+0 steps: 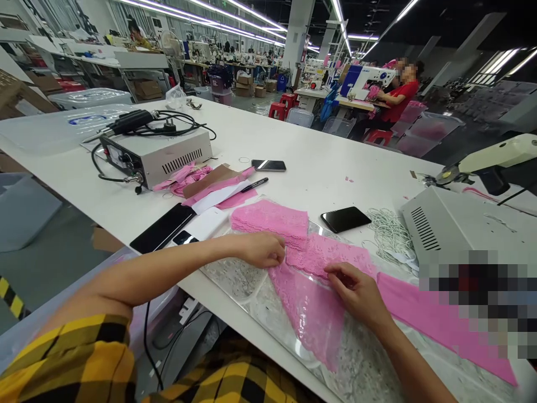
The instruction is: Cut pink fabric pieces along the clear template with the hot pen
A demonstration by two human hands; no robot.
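From here, I see my left hand (263, 249) pinching the lace (311, 314) on the bench (310, 148), but whether my right hand (357, 286) grips I cannot tell, so uneven pulling could crease this thin piece.

Along the near edge of the table (306, 148) lies a board (235, 277), with a lace stack (268, 217) on it. One lace piece (335, 252) lies right of the stack; another lace piece (310, 313) lies before it, toward the near edge. Farther right runs a cloth strip (444, 324). Behind the first piece lies a phone (346, 219), with a string pile (388, 226) between it and the right box (453, 224). Toward the table's left end stands the left box (176, 154), a tool (135, 120) on top.
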